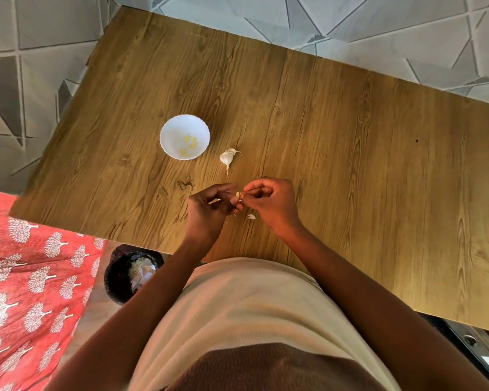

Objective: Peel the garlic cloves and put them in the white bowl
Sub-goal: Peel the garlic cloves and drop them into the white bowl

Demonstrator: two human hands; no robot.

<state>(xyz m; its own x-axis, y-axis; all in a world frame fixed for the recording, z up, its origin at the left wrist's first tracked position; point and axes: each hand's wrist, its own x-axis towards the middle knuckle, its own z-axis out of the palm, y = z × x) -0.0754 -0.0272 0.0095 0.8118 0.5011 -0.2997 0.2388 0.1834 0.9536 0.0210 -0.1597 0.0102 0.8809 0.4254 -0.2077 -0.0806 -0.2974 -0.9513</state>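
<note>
A small garlic clove [238, 196] sits between my two hands above the wooden table [350, 165]. My left hand [209, 210] pinches it from the left, and my right hand [271, 203] pinches at it from the right with curled fingers. The white bowl [170, 128] stands farther back on the left and holds three peeled yellowish cloves [189, 146]. A partly broken garlic bulb [227, 158] with its papery skin lies between the bowl and my hands. A scrap of peel [251, 217] rests on the table under my right hand.
A dark bin [119, 277] with garlic skins in it stands on the floor at the table's near left edge. A red patterned cloth [26, 277] covers the area at left. Tiled floor surrounds the table.
</note>
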